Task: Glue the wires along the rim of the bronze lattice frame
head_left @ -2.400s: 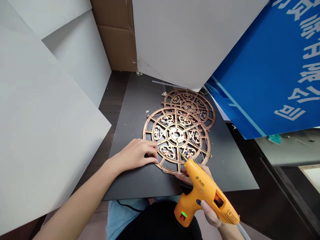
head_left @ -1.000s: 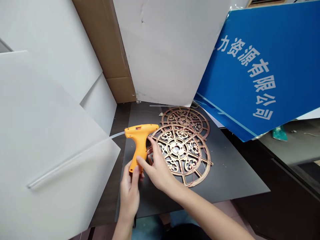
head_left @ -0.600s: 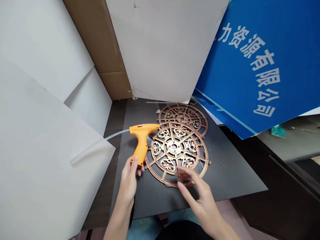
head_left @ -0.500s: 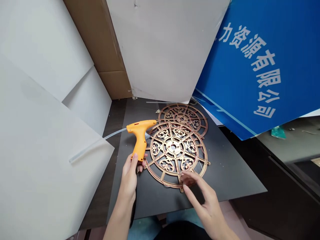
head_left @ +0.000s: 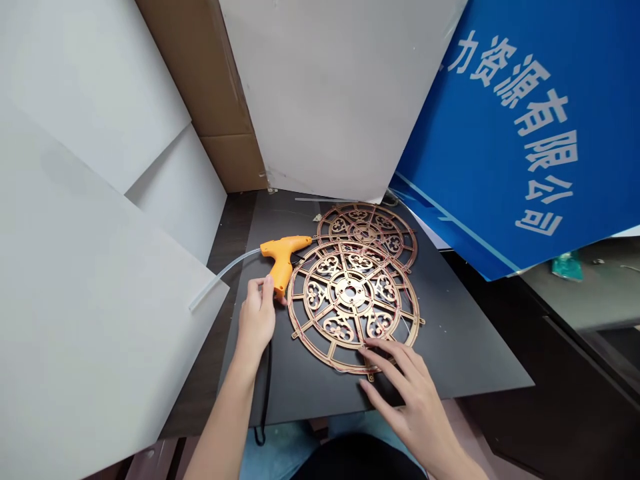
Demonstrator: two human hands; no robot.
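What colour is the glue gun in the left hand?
Yellow-orange; the glue gun shows best in the head view.

1 head-worn view, facing forward and down, close above the dark board (head_left: 455,333), front openwork disc (head_left: 359,300) near mid-view

Black board (head_left: 465,353) on dark table (head_left: 197,400); two overlapping openwork discs (head_left: 360,293) atop.
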